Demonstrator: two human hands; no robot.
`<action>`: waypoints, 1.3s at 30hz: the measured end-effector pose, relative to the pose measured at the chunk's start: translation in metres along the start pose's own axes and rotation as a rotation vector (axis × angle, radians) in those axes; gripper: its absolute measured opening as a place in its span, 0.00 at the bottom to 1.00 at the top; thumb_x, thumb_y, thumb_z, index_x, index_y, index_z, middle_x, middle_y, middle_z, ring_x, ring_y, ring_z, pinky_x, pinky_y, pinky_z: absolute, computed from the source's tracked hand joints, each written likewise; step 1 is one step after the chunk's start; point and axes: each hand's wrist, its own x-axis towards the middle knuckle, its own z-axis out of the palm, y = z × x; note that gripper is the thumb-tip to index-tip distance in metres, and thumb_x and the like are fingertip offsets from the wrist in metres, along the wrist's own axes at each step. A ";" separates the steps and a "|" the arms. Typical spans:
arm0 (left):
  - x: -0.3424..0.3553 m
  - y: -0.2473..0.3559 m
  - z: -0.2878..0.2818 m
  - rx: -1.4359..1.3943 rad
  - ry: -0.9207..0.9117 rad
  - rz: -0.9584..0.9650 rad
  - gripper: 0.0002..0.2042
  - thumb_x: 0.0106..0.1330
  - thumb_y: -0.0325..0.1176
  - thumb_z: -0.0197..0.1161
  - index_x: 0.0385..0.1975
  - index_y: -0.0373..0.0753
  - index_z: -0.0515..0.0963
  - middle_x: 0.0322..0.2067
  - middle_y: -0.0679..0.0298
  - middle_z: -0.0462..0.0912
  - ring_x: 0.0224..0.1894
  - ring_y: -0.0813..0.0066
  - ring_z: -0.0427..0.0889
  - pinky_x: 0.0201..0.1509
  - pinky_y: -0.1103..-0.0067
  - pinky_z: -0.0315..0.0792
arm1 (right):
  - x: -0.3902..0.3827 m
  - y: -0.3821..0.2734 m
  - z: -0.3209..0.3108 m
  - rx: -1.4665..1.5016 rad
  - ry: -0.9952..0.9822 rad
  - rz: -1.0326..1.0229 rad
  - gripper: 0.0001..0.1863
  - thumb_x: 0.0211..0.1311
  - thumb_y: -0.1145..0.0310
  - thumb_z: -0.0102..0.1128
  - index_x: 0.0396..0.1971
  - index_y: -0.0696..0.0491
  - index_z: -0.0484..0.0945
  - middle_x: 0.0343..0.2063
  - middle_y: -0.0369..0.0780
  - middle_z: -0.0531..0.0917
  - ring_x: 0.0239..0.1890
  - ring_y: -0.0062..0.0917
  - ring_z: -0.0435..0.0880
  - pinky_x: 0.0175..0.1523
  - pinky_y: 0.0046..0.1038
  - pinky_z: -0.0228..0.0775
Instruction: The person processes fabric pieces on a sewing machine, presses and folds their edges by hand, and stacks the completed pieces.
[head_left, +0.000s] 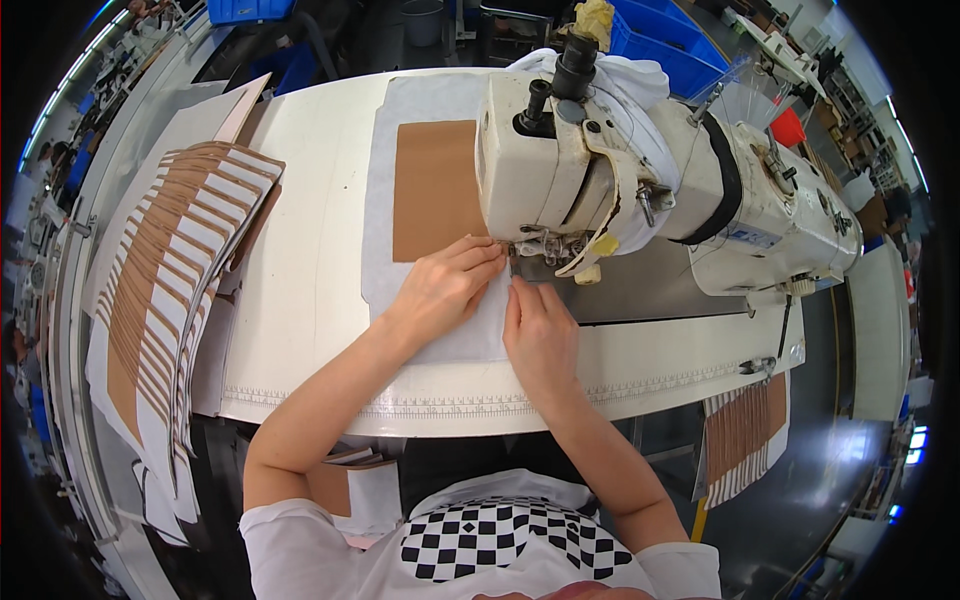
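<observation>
A flat brown panel [436, 190] lies on a larger white sheet [380, 225], its right edge running under the head of a white sewing machine [520, 165]. At the panel's near right corner is my left hand [450, 285], fingers bent and pressed together beside the presser foot [514, 252]. My right hand [542, 335] is closed just nearer to me, its thumb and forefinger pinched at the white sheet's right edge below the foot. What lies between the fingertips of either hand is too small or hidden to make out.
A fanned stack of brown and white pieces [190, 230] stands at the table's left. Another stack [740, 435] hangs below the right edge. A printed ruler strip [460, 405] runs along the front of the white table [310, 200]. Blue bins [665, 50] stand behind the machine.
</observation>
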 end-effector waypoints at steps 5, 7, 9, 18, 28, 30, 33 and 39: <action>-0.005 -0.003 0.002 -0.023 -0.004 0.077 0.13 0.49 0.19 0.64 0.36 0.34 0.83 0.41 0.60 0.84 0.46 0.62 0.82 0.47 0.73 0.78 | -0.005 -0.001 -0.004 -0.012 -0.038 0.010 0.08 0.59 0.74 0.60 0.37 0.59 0.81 0.25 0.42 0.79 0.25 0.36 0.81 0.31 0.32 0.75; -0.004 -0.004 0.001 -0.027 -0.013 0.060 0.13 0.49 0.19 0.64 0.36 0.34 0.83 0.41 0.60 0.84 0.46 0.62 0.82 0.47 0.73 0.78 | -0.006 0.000 -0.005 -0.017 -0.023 -0.006 0.08 0.59 0.75 0.60 0.37 0.59 0.81 0.24 0.42 0.78 0.25 0.35 0.81 0.30 0.32 0.75; -0.003 -0.003 0.001 -0.035 -0.023 0.044 0.13 0.49 0.19 0.64 0.37 0.35 0.83 0.41 0.60 0.84 0.46 0.62 0.82 0.47 0.73 0.79 | -0.005 0.002 -0.004 -0.025 -0.013 -0.022 0.07 0.59 0.75 0.60 0.37 0.58 0.82 0.24 0.41 0.78 0.25 0.34 0.81 0.30 0.31 0.75; -0.008 0.000 -0.001 -0.043 -0.042 0.037 0.14 0.47 0.19 0.63 0.36 0.35 0.83 0.40 0.60 0.84 0.47 0.62 0.82 0.47 0.73 0.79 | -0.010 0.000 -0.009 -0.137 -0.053 -0.099 0.13 0.54 0.75 0.62 0.41 0.59 0.81 0.22 0.37 0.75 0.22 0.27 0.81 0.25 0.24 0.76; -0.003 0.003 -0.003 -0.046 -0.050 0.004 0.14 0.46 0.18 0.63 0.35 0.34 0.81 0.39 0.58 0.84 0.46 0.61 0.82 0.47 0.73 0.79 | -0.008 0.002 -0.004 -0.085 -0.009 -0.062 0.11 0.54 0.76 0.64 0.39 0.56 0.83 0.20 0.38 0.75 0.21 0.29 0.79 0.25 0.28 0.73; 0.001 0.002 -0.004 -0.049 -0.047 -0.015 0.14 0.45 0.18 0.63 0.35 0.34 0.81 0.39 0.58 0.84 0.46 0.61 0.82 0.46 0.73 0.79 | -0.005 0.005 -0.003 -0.081 -0.013 -0.065 0.11 0.54 0.76 0.64 0.39 0.56 0.83 0.21 0.37 0.75 0.21 0.29 0.79 0.25 0.28 0.73; -0.002 -0.001 -0.003 -0.026 -0.069 0.037 0.13 0.45 0.19 0.64 0.33 0.34 0.81 0.39 0.59 0.83 0.45 0.62 0.83 0.44 0.73 0.80 | -0.005 0.007 -0.002 -0.071 -0.023 -0.072 0.10 0.54 0.76 0.64 0.39 0.56 0.83 0.21 0.37 0.75 0.21 0.28 0.79 0.26 0.27 0.73; -0.001 -0.003 -0.008 -0.041 -0.111 0.006 0.14 0.46 0.20 0.63 0.36 0.34 0.81 0.41 0.60 0.84 0.48 0.64 0.81 0.44 0.74 0.80 | 0.000 0.004 -0.007 -0.045 -0.055 -0.062 0.10 0.55 0.77 0.64 0.38 0.55 0.83 0.22 0.37 0.75 0.21 0.28 0.79 0.26 0.27 0.73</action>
